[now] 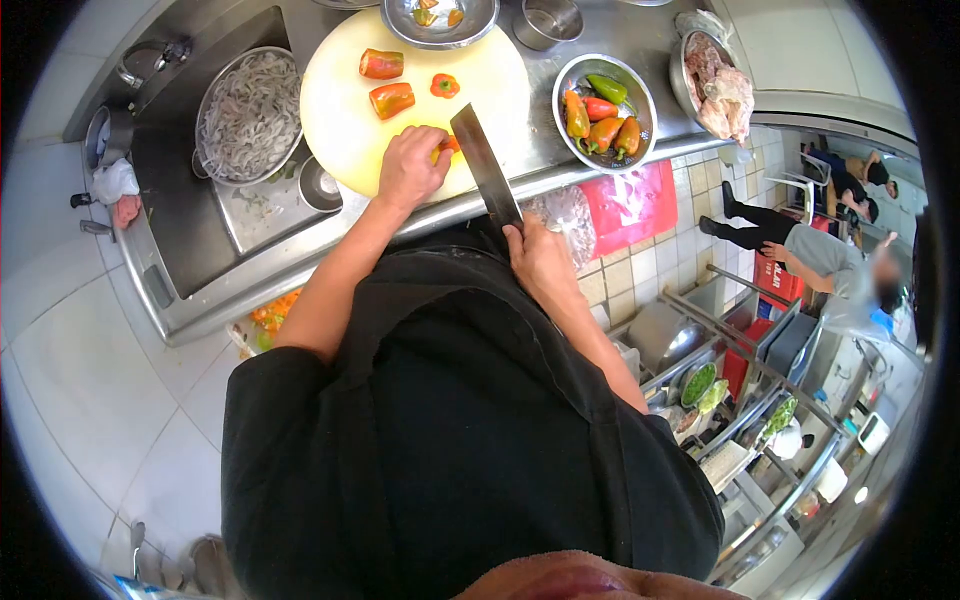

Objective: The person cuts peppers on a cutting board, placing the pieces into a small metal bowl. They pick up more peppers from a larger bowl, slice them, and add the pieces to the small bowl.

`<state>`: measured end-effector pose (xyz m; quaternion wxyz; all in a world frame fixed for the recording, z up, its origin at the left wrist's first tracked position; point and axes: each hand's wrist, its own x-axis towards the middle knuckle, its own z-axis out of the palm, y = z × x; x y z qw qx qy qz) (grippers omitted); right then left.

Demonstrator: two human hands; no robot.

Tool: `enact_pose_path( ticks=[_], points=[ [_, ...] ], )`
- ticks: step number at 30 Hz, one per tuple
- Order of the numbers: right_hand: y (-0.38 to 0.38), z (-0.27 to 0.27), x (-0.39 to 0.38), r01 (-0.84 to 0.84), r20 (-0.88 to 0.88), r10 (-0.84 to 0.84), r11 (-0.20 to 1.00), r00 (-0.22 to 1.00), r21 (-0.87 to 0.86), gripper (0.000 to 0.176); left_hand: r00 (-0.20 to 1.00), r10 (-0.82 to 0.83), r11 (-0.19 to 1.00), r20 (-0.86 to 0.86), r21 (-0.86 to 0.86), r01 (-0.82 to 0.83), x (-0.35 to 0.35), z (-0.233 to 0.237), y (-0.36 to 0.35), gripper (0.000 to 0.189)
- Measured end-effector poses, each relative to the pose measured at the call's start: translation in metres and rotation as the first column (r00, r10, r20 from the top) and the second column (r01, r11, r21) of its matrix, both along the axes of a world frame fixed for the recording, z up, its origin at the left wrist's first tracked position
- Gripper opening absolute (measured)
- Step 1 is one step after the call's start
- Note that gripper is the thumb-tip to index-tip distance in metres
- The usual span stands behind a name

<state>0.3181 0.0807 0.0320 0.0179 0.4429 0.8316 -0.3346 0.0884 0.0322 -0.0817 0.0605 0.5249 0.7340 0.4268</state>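
Observation:
My left hand [412, 168] is closed on a piece of orange-red pepper [453, 145] near the front edge of a round, pale yellow cutting board [335, 125]. Most of that piece is hidden by the fingers. In my right hand [545, 262] is the handle of a cleaver [484, 165], its dark blade pointing away over the board, just right of the pepper. Farther back on the board lie two cut pepper lengths, an upper one [381, 64] and a lower one [391, 100], beside a pepper end with its stem [445, 86].
A metal bowl with scraps [440, 37] sits at the board's back edge. To the right are a colander of whole peppers [648, 120] and a bowl of raw meat [722, 95]. The sink [190, 240] and a pan of grey strips [250, 115] are left. People [825, 245] and racks stand right.

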Motion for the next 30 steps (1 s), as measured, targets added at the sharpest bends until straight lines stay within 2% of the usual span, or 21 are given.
enact_pose_path(
  ticks=[3,6,9,12,15,18,22,30],
  points=[
    [-0.003,-0.005,0.0,-0.008,0.029,0.008,1.0,1.0,0.026,0.025,1.0,-0.009,1.0,0.001,0.007,0.009,-0.001,-0.004,0.0,0.017],
    [-0.008,0.002,-0.01,-0.022,0.135,0.015,0.999,0.991,0.049,0.026,0.999,-0.02,1.0,0.038,-0.018,0.021,-0.001,-0.007,-0.001,0.019],
    [-0.004,-0.013,-0.011,-0.013,0.184,0.013,1.0,0.983,-0.002,0.03,1.0,0.014,0.999,0.016,-0.049,-0.014,0.0,-0.005,-0.002,0.022],
    [0.012,-0.015,-0.004,-0.025,0.145,0.037,0.996,0.989,-0.085,0.031,0.999,0.033,0.998,0.034,-0.053,-0.031,0.007,0.003,0.0,0.025],
    [0.02,-0.01,0.003,0.012,0.12,-0.001,0.996,0.993,-0.085,0.031,0.999,0.048,0.993,0.005,-0.107,-0.047,0.005,-0.002,0.002,0.025],
    [0.023,0.004,0.001,-0.019,0.158,0.024,0.999,0.987,-0.033,0.029,0.999,0.037,0.998,0.019,-0.051,-0.036,0.001,-0.007,0.001,0.023],
    [0.022,0.003,0.002,-0.063,0.097,0.063,0.998,0.993,0.003,0.026,0.996,0.057,0.997,0.066,0.056,-0.06,-0.004,-0.009,-0.006,0.019],
    [0.02,0.007,-0.006,-0.17,0.168,0.155,0.982,0.974,0.081,0.023,0.997,0.062,0.998,0.048,0.01,-0.062,-0.002,-0.008,-0.008,0.015]
  ],
)
